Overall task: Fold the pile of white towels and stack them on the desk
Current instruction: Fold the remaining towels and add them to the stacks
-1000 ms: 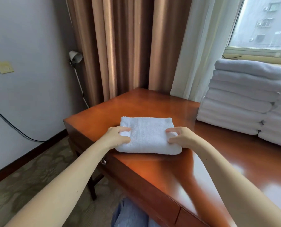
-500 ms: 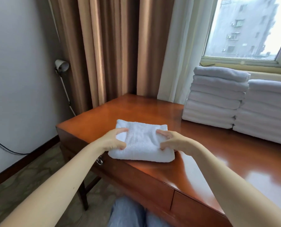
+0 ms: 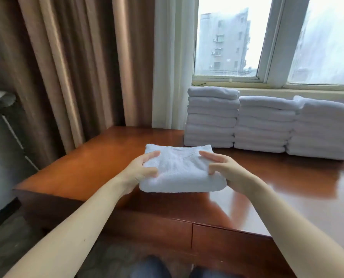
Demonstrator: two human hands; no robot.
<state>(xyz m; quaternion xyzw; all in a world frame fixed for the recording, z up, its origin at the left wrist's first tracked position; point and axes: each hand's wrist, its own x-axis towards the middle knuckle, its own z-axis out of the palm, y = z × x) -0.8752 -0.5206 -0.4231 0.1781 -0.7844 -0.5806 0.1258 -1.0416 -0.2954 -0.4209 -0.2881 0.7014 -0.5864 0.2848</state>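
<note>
A folded white towel (image 3: 180, 169) is held just above the front of the brown wooden desk (image 3: 99, 163). My left hand (image 3: 141, 169) grips its left edge, thumb on top and fingers tucked under. My right hand (image 3: 225, 169) grips its right edge the same way. Three stacks of folded white towels stand along the back of the desk under the window: a left stack (image 3: 212, 117), a middle stack (image 3: 265, 125) and a right stack (image 3: 323, 129).
Brown curtains (image 3: 73, 67) and a white sheer curtain (image 3: 171, 63) hang behind the desk's left part. A lamp (image 3: 2, 99) stands by the wall at left. The desk's front has drawers (image 3: 227, 243). My knees show below the desk edge.
Both hands have lifted the folded towel off the desk and carried it a little to the right. The view has swung up and right, bringing all three stacks into sight.
</note>
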